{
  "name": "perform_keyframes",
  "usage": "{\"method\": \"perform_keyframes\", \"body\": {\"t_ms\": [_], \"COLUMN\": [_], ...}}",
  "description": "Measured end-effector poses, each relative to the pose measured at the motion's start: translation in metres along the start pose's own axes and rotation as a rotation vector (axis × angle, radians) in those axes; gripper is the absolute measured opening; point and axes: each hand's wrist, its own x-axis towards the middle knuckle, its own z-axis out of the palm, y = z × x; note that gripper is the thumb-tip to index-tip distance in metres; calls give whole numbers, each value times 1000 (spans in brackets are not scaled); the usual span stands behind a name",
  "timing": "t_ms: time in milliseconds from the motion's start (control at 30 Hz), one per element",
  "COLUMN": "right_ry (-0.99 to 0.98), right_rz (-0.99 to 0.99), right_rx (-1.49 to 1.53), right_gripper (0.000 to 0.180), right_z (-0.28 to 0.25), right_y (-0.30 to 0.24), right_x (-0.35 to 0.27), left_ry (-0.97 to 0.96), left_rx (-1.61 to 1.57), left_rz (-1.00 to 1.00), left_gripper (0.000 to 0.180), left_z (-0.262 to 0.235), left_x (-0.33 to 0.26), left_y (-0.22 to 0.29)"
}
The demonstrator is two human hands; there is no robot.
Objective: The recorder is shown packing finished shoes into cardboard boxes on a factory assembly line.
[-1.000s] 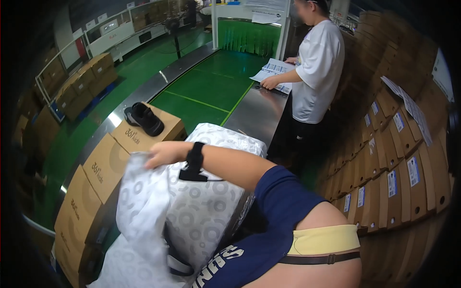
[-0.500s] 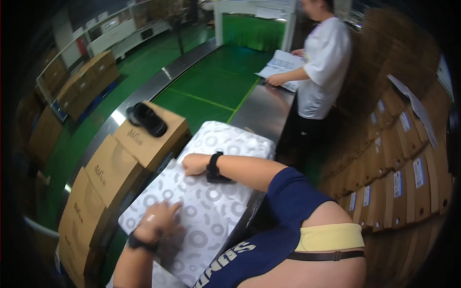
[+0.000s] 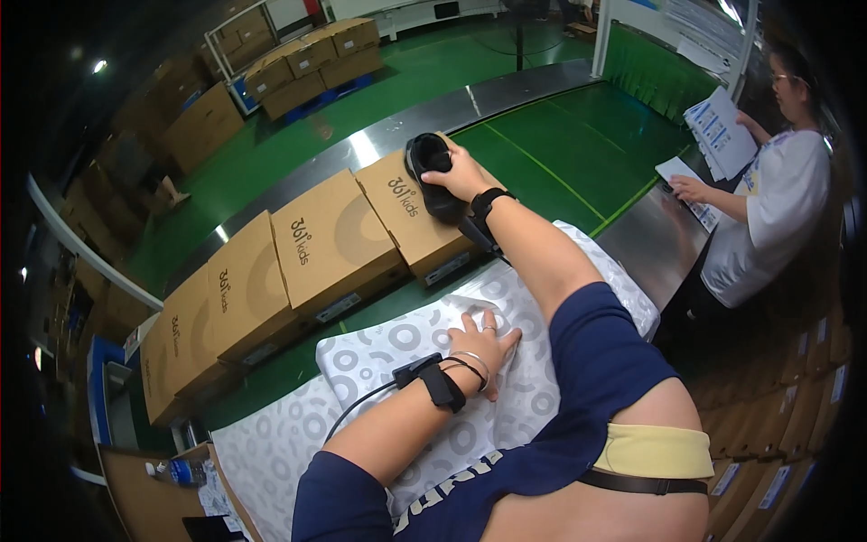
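Observation:
My right hand (image 3: 459, 173) reaches forward and grips a pair of black shoes (image 3: 431, 169) lying on top of a brown cardboard shoe box (image 3: 405, 217). My left hand (image 3: 486, 345) rests flat, fingers spread, on white wrapping paper with grey rings (image 3: 388, 357) spread over the work surface in front of me. Both wrists wear black bands.
Several brown shoe boxes (image 3: 262, 271) sit in a row on a green conveyor belt (image 3: 578, 154) with steel edges. A person in a white shirt (image 3: 768, 217) stands at right handling papers. Stacked cartons (image 3: 307, 54) lie beyond; a bottle (image 3: 181, 471) sits at lower left.
My right hand left the paper and reached forward to grasp the black shoes on the box. My left hand moved up and flattened on the paper. The view turned left.

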Motion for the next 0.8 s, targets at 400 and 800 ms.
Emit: {"method": "perform_keyframes", "body": {"t_ms": [400, 800], "right_ry": [-476, -637], "right_rz": [285, -828], "right_rx": [571, -326], "right_gripper": [44, 9], "right_z": [-140, -86], "right_y": [-159, -144], "right_x": [-162, -352], "left_ry": [65, 195], "left_rx": [59, -535], "left_rz": [7, 885], "left_gripper": [76, 39], "left_z": [14, 11], "left_x": [-1, -151], "left_y": [-8, 47]}}
